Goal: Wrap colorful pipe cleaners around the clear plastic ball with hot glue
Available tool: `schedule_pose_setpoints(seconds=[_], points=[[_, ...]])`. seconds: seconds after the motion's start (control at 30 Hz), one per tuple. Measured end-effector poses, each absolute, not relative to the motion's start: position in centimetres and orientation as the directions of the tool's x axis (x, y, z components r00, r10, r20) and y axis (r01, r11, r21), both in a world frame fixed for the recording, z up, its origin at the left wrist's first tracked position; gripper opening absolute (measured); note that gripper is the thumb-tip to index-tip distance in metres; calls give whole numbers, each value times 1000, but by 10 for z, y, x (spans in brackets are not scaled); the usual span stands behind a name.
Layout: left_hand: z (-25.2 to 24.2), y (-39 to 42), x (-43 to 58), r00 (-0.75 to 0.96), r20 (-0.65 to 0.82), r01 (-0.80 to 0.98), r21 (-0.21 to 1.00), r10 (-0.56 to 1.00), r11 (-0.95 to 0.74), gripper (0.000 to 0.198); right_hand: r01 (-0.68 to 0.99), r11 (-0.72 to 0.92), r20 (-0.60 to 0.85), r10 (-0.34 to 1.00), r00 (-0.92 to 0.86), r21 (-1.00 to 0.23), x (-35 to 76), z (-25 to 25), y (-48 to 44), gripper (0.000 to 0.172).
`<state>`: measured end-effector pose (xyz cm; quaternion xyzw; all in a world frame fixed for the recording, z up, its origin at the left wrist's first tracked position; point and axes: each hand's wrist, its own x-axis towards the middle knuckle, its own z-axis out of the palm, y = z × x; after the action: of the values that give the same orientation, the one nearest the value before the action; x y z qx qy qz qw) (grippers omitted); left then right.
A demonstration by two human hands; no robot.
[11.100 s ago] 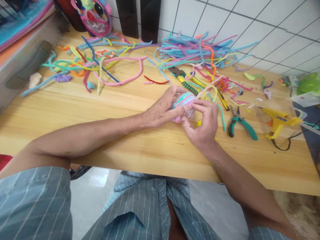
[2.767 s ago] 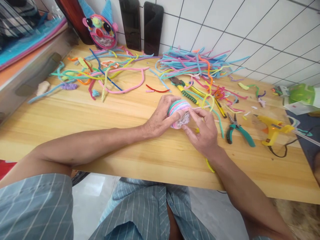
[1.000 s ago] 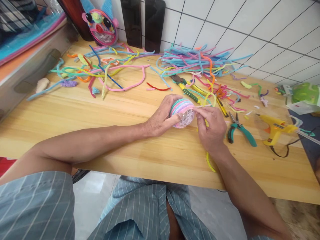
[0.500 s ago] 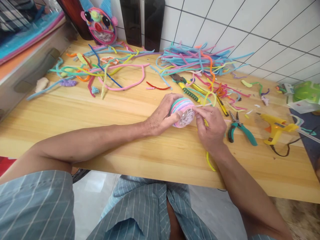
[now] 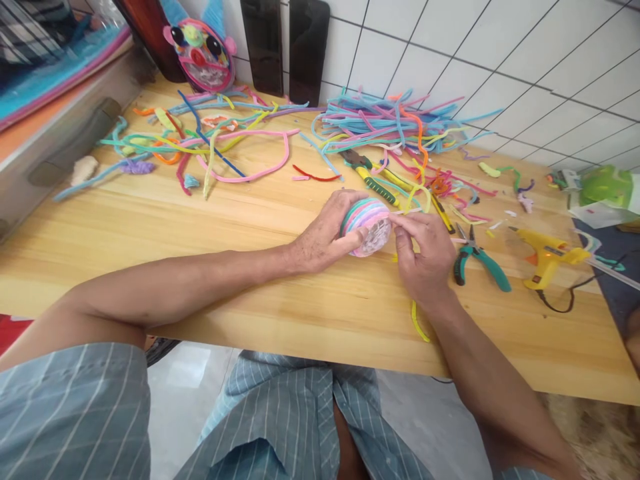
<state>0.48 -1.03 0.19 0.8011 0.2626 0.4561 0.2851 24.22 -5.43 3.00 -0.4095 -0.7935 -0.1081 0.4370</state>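
A small round piece banded with pastel pipe cleaners [image 5: 364, 212] is gripped by my left hand [image 5: 325, 233], thumb across its front and fingers behind. Its clear, crinkled face tilts toward my right hand [image 5: 426, 252]. That hand's thumb and forefinger pinch at the rim, where a pale pipe cleaner [image 5: 413, 211] sticks out past the knuckles. Its far end and exact join to the rim are hidden. Under my right wrist lies a yellow pipe cleaner [image 5: 419, 325] on the wooden table [image 5: 225, 313].
Pliers with teal handles [image 5: 481, 263] and a yellow glue gun [image 5: 547, 255] lie to the right. Behind my hands are yellow-green pliers [image 5: 373, 180], a yellow cutter [image 5: 443, 210] and a pipe-cleaner heap [image 5: 370, 123]. A decorated face figure [image 5: 205, 63] stands at the back left.
Both hands stay around the banded piece, with only a slight shift. My right fingertips have moved a touch to the right along the pale pipe cleaner's side of the rim.
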Motion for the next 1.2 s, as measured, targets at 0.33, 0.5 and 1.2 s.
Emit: schedule_pose_setpoints(seconds=[0.33,0.5,1.2], points=[[0,-7,8,426,575,164,710,699,-685,63,727,647,773,576,-265,-233,245,29,-56,42],[1,-7,5,466,550,144,726,693,-673,71,793,587,768,580,-271,-164,247,29,-56,32],[5,-10,5,525,574,85,699,628,-710,65,743,628,776,579,-249,-230,247,38,-63,20]])
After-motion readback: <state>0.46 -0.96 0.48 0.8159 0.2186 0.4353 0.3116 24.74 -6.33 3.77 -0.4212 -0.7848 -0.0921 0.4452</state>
